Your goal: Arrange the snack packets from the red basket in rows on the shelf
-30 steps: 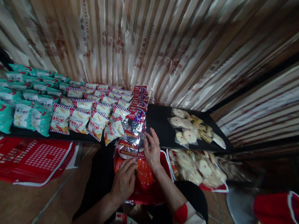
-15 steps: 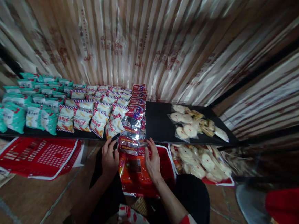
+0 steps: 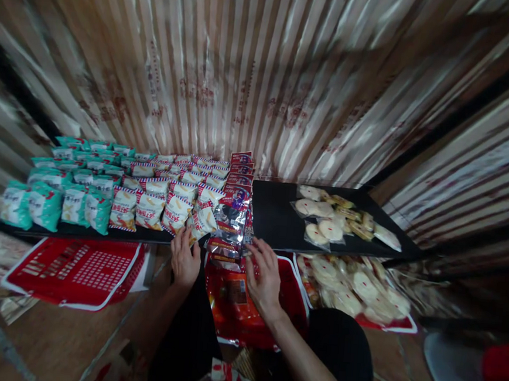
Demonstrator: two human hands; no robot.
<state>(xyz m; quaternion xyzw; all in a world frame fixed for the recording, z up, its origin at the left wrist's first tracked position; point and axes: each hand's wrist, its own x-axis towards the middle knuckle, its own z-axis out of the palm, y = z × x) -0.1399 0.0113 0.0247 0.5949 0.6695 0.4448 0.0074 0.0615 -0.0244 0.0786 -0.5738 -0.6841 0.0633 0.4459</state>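
Silver-red pkts (image 3: 228, 228) | R hand (image 3: 266, 278) beside | L hand (image 3: 186, 261) nr wht bag (image 3: 203, 219)

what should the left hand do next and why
Probably straighten the rightmost front white snack bag: it tilts more than the similar bags to its left, near the front edge of the black shelf, and the left hand is right by its lower end.

one left hand (image 3: 186, 261), one right hand (image 3: 265, 279), one black shelf (image 3: 274, 210), at least three red baskets (image 3: 75, 285)
front row: four teal bags (image 3: 44, 206), four white bags (image 3: 149, 210); four dark red packet tops (image 3: 237, 195); pale round packs (image 3: 331, 230) overlap too much to count
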